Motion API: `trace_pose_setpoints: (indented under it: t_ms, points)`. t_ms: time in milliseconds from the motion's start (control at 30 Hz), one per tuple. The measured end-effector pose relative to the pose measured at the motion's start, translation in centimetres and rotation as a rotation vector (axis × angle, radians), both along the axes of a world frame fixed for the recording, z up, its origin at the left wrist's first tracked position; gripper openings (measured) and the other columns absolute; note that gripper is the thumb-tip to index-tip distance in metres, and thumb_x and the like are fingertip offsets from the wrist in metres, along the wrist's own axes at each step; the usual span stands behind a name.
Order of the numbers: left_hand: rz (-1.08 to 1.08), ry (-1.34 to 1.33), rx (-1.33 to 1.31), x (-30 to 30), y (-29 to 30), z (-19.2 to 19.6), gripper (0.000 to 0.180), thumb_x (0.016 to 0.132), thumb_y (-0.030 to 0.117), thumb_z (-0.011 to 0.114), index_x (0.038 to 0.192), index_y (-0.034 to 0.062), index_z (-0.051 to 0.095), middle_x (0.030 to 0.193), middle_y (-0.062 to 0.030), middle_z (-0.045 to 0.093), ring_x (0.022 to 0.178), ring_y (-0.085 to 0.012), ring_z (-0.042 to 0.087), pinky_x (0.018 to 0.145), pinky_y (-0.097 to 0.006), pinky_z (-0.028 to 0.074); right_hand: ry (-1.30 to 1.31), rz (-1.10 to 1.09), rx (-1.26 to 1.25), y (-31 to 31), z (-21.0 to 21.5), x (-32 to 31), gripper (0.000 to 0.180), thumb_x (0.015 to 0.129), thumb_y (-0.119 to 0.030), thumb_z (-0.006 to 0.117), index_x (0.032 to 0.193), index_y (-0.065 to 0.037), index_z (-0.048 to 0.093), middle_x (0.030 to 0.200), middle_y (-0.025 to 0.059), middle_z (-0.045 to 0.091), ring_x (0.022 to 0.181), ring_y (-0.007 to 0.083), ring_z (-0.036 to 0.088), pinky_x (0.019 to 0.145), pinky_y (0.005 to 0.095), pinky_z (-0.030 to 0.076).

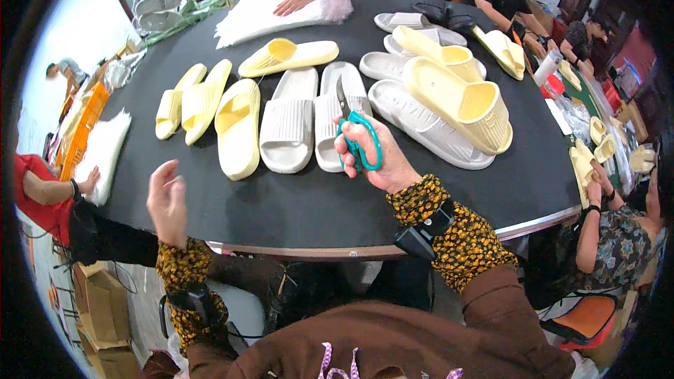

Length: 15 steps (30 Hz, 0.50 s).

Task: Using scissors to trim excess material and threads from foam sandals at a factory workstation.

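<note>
My right hand (375,158) grips a pair of scissors with teal handles (357,133), blades pointing up over the black table (295,203). Just beyond the blades lie two white slide sandals (289,123), soles up. My left hand (167,200) hovers empty with fingers apart near the table's front left edge, touching nothing. Several pale yellow sandals (237,126) lie to the left of the white pair, and more yellow sandals (460,98) rest on white ones at the right.
A stack of clear plastic bags (270,14) lies at the far side under another person's hand (295,1). Other people sit around the table at left, far right and back. Cardboard boxes (98,295) stand on the floor at lower left.
</note>
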<state>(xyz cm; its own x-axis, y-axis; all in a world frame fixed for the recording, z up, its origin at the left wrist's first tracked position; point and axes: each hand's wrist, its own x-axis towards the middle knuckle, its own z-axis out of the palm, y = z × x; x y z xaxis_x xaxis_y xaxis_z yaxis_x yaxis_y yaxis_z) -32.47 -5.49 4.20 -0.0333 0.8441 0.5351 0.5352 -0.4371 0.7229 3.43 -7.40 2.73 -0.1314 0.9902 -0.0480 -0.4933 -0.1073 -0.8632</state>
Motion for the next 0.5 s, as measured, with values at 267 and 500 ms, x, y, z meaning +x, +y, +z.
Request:
trace_pose_setpoints:
  t_ms: [267,500]
  points:
    - [-0.365,0.457,0.155,13.2,7.3,1.7,0.026,0.074,0.006,0.061,0.1,0.0021,0.057,0.101,-0.0137,0.059,0.099,-0.0304,0.053,0.087,-0.036,0.041,-0.012,-0.111,0.098,-0.2,-0.1,0.4,0.029,0.085,-0.021,0.058,0.106,-0.004,0.047,0.07,0.0034,0.054,0.051,0.008,0.051,0.039,0.0222,0.042]
    - [-0.451,0.82,0.035,18.4,9.7,0.5,0.042,0.077,0.032,0.061,0.112,0.0088,0.055,0.099,-0.0166,0.06,0.098,-0.0311,0.054,0.084,-0.042,0.04,0.04,-0.229,0.109,0.0,-0.9,1.3,0.029,0.084,-0.018,0.057,0.107,-0.006,0.046,0.069,0.003,0.053,0.05,0.0084,0.05,0.04,0.0215,0.043]
